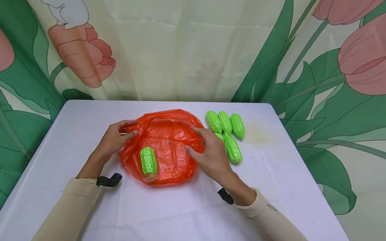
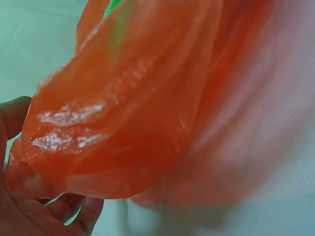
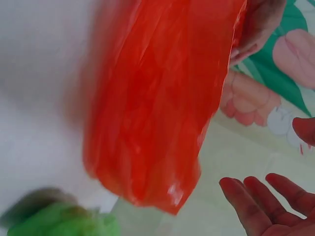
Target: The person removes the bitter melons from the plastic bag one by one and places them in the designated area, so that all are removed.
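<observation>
A thin red plastic bag (image 1: 169, 157) lies on the table with its mouth spread wide toward me. Inside, near its left side, rests one glossy green ridged piece shaped like a star fruit (image 1: 149, 161). My left hand (image 1: 114, 138) holds the bag's left rim, with film between thumb and fingers (image 2: 88, 216). Over the right rim hovers my right hand (image 1: 212, 152), its fingers spread and holding nothing. In the right wrist view those fingers (image 3: 241, 201) stand apart from the bag's edge.
Several more green ridged pieces (image 1: 233, 149) lie grouped right of the bag, one partly hidden by my right hand. A white cloth covers the table (image 1: 169, 214). A printed curtain (image 1: 187, 50) hangs behind the far edge. Black straps (image 1: 109, 180) sit at both wrists.
</observation>
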Demonstrator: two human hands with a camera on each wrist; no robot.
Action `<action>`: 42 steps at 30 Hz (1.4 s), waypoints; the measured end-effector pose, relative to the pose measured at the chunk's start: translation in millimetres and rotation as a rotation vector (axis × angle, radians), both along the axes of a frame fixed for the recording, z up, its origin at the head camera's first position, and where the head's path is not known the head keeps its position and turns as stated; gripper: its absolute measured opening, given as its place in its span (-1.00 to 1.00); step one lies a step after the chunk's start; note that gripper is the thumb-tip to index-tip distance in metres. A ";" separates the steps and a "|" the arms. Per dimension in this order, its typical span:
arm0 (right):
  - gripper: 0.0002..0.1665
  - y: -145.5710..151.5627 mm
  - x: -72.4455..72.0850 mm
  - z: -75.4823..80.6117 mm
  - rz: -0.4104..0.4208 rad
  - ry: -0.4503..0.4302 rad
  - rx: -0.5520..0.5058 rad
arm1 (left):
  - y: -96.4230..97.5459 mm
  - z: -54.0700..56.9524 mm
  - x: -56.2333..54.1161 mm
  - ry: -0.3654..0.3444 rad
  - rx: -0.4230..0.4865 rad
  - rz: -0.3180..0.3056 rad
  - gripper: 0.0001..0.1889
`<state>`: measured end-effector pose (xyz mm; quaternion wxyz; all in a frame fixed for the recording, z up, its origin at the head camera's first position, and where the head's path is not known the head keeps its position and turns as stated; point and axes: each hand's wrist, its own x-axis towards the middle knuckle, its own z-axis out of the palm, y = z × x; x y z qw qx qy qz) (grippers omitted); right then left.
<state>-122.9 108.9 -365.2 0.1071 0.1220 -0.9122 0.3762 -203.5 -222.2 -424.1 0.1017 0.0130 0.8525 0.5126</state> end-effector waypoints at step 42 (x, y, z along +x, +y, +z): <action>-0.25 -111.7 -1.9 -48.3 0.219 -0.255 0.233 | -2.5 -5.1 0.1 0.050 -0.022 -0.002 -0.42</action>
